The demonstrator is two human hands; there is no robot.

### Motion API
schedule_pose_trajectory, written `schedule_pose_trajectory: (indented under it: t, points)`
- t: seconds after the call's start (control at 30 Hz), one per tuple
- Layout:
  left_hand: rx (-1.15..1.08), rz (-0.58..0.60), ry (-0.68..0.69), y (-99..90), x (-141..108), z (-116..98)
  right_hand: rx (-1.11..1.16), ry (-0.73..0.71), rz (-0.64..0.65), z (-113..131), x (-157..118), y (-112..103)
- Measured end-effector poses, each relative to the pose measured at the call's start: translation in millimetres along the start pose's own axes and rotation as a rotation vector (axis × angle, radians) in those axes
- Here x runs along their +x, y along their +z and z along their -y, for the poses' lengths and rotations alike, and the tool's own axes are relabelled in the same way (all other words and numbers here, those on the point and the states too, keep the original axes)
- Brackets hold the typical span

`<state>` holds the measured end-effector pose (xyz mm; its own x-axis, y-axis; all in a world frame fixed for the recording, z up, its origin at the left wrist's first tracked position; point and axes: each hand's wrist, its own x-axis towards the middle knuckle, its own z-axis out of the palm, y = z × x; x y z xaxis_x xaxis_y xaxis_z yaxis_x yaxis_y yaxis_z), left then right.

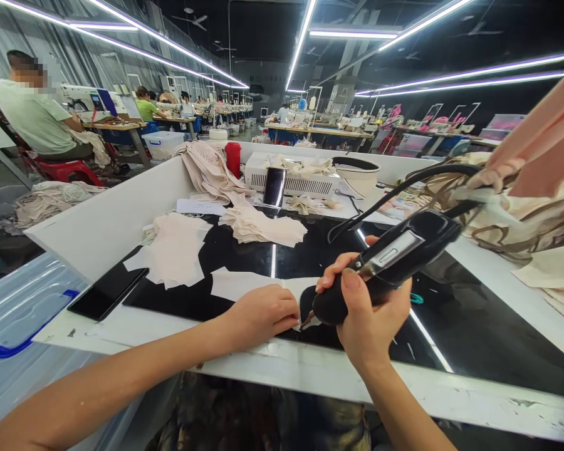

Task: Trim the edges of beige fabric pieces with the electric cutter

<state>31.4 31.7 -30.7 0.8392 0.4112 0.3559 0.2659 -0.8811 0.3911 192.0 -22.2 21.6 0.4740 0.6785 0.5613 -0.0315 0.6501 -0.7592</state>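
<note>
Corded tool gripped in right hand, cloth under left

Head view. Containers: a clear bin [32, 307] with blue handles sits near left, contents not determinable. A white bin [164, 144] stands on the floor at far left. On the table's far side are a red cup [232, 160] and, farther right, a cream tub [360, 181]; their contents cannot be read.

The right hand [371, 307] is closed around a black tool [425, 241], its rounded end pointing left, just beside the left hand [267, 313]. The left hand is narrow, fingers curled down at the near edge of a pale cloth [244, 285]; whether they pinch it cannot be told. The cloth extends left and far from that hand.

Surface: a glossy black panel [479, 319] lies on a white table [451, 388]. Two cloth piles rest farther off, one left [176, 250], one centre [263, 224]. A phone [106, 294] lies at left.

Room: a person [35, 119] sits at far left; sewing benches stand beyond, under strip lights [301, 44].
</note>
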Motion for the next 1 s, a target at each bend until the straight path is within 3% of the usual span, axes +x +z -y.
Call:
schedule_pose_trajectory:
  t: [0.23,0.47,0.8,1.0]
  points:
    - [0.007,-0.081,0.046,6.0,-1,0,-0.005,0.014,-0.002,2,-1,0]
    - [0.075,0.000,0.069,3.8,-1,-1,-0.008,0.004,-0.004,1,-1,0]
    - [0.109,-0.048,0.244,1.5,-14,7,0.016,0.000,0.008,0,-1,0]
    - [0.256,-0.020,0.298,-0.8,-17,8,0.018,-0.010,0.005,1,-1,0]
